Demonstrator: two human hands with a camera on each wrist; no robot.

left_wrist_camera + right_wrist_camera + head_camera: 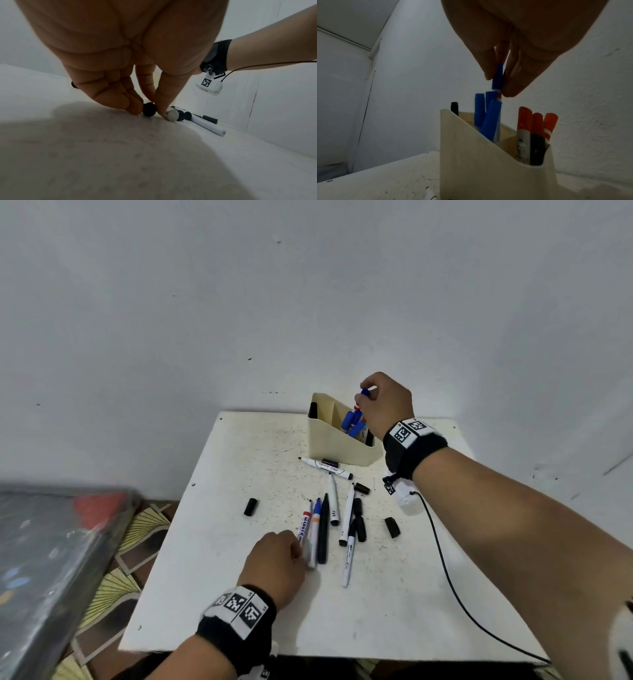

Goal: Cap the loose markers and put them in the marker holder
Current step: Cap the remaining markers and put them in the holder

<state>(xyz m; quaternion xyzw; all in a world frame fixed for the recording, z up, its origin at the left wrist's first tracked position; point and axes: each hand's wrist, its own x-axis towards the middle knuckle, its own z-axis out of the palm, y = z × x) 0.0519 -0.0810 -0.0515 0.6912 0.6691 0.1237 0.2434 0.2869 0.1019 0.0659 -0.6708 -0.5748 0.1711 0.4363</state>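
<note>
A cream marker holder (329, 445) (479, 155) stands at the back of the white table (205, 559), with blue, red and black capped markers in its compartments. My right hand (364, 397) (500, 85) pinches a blue-capped marker (497, 75) upright, with its lower part down among the blue ones. My left hand (301, 549) (150, 108) pinches the near end of a red-tipped marker (303, 525) lying in the pile. Beside it lie a blue-tipped marker (315, 525), a black marker (322, 532) and several uncapped white markers (347, 515). Loose black caps (251, 507) lie around them.
A black cable (445, 570) runs from my right wrist across the table's right side. The wall stands right behind the holder. Left of the table lie a grey plastic-covered sheet (51, 559) and a patterned floor (137, 529).
</note>
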